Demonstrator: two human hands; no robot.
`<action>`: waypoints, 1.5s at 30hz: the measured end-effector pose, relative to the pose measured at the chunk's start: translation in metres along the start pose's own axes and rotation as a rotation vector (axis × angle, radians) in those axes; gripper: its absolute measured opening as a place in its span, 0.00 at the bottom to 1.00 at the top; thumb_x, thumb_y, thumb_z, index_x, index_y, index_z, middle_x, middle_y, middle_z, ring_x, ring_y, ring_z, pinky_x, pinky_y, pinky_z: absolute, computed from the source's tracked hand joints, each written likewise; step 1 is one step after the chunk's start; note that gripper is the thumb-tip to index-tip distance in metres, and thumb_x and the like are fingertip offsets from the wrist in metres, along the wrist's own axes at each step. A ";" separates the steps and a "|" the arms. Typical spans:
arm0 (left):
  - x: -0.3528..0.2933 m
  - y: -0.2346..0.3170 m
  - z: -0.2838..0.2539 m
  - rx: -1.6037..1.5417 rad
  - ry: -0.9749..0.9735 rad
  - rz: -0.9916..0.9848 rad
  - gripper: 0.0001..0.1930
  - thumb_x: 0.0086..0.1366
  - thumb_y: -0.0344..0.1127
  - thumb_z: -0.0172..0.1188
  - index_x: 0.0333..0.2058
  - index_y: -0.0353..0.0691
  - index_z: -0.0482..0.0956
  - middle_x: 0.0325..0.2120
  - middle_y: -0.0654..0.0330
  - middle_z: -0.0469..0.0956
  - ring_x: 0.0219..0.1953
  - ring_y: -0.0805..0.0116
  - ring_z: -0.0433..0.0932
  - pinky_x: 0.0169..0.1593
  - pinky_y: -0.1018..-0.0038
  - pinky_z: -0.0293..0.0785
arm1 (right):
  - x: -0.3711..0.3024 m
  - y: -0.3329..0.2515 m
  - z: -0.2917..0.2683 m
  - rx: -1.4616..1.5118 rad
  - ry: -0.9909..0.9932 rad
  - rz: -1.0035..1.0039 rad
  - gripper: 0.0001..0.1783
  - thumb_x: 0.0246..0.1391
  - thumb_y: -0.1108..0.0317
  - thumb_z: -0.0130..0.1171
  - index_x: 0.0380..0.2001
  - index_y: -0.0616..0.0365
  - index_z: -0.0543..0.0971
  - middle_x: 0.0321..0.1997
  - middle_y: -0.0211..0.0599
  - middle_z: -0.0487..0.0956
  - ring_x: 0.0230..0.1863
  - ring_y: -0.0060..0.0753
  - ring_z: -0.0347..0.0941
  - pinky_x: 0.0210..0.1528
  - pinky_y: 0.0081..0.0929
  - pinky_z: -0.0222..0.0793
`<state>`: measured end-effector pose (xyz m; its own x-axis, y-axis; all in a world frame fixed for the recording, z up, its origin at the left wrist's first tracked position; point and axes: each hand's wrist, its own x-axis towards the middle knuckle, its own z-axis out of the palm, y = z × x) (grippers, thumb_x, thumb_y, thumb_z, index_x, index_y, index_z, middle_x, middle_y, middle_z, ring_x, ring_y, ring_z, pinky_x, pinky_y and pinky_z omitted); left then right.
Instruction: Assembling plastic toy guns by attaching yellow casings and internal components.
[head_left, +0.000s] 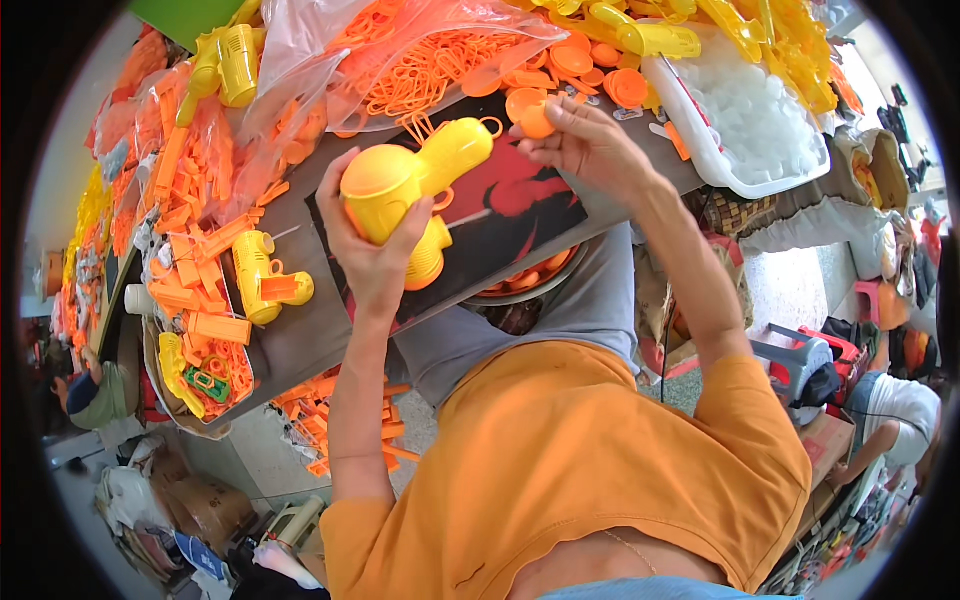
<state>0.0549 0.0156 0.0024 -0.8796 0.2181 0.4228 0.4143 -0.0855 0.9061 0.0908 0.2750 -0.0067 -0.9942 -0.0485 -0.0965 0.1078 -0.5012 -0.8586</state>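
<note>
A: Fingers first?

B: In the left hand (368,260), wrapped around the round body of a yellow toy (385,190), held above the table (312,328). In the right hand (597,148), pinching an orange cap (538,120) by thumb and fingertips, near the toy's nozzle (458,152), apart from it.

A: Any trouble there?

B: Could lose the cap from so light a pinch. Probably hard to find again among matching orange discs (572,57) just beyond. Could also twist the toy in the palm if pushed off-centre, given smooth, rounded sides.

A: Farther out?

B: Below the table edge, a bowl (545,289) of orange parts; could swallow anything dropped short. To the right, a white tray (775,186). To the left, a second yellow toy (260,282), well apart.
</note>
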 end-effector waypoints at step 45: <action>-0.015 0.006 0.015 -0.072 -0.177 -0.216 0.33 0.52 0.27 0.68 0.56 0.38 0.64 0.46 0.59 0.72 0.44 0.70 0.75 0.49 0.74 0.74 | -0.002 0.015 0.052 0.186 -0.077 -0.059 0.25 0.69 0.55 0.38 0.56 0.65 0.65 0.58 0.53 0.72 0.60 0.43 0.69 0.60 0.34 0.68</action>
<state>0.0739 0.0260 0.0016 -0.8887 0.4045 0.2160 0.1981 -0.0862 0.9764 0.0937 0.2230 0.0069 -0.9970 -0.0767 -0.0034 0.0530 -0.6557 -0.7532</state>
